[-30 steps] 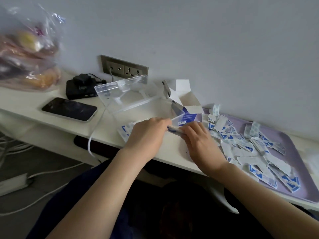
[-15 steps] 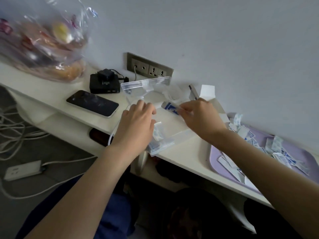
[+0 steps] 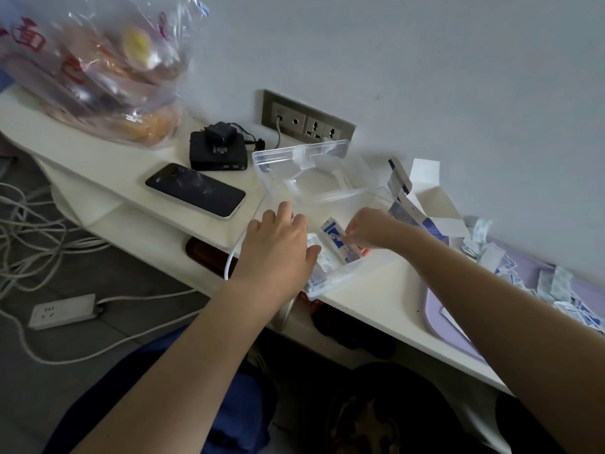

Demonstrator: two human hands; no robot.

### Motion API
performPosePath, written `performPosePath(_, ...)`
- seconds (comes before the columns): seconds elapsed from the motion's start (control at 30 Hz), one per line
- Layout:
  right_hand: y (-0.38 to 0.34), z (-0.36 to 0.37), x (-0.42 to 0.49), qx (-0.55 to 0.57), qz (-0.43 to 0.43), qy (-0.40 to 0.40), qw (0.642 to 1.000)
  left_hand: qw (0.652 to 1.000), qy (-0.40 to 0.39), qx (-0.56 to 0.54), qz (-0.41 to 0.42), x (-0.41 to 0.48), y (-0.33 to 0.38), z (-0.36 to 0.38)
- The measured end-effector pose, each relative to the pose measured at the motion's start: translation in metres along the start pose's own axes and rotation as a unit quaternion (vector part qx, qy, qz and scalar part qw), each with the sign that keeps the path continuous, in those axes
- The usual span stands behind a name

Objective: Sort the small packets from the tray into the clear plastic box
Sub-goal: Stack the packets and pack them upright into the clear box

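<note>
Pinching a packet [image 3: 334,239] with the right hand [image 3: 373,229], fingertips curled on one end, holding it tilted inside the box [image 3: 343,193]. Laying the left hand [image 3: 278,247] over the box's left side, fingers loose and fairly straight, gripping nothing.

Looking at thin flat paper here, white with blue print, way too blurry for reading. Seeing a few more packets [image 3: 319,273] lying in the box's near corner. Looking at clear hard plastic for the box itself, rectangular, lid standing open at the back near the wall.

Spotting a messy heap [image 3: 563,290] of the same stuff on the tray [image 3: 458,339] off to the right, smooth lilac plastic with a rounded corner. Noticing a torn-open carton [image 3: 415,204] between box and tray, white card with blue panels, not making out any text.

Also seeing a glossy black phone [image 3: 196,190] lying left of the box, a matte black unit [image 3: 217,155] behind it, and a crinkly clear bag [image 3: 95,67] with red characters, not managing to read those either.
</note>
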State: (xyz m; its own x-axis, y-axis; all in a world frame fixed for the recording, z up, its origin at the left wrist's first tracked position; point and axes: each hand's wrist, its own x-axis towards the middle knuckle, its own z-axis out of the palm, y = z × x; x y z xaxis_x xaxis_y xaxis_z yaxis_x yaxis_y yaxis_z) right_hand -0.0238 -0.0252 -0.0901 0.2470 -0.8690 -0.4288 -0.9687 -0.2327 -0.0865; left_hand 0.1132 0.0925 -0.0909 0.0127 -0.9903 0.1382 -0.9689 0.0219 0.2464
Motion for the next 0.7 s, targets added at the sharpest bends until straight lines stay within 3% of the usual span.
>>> performPosePath(0.7,-0.014,0.011,0.002,-0.022,-0.005,0.006,1.0,1.0,-0.007,-0.008,0.002,-0.001,0.0,0.003)
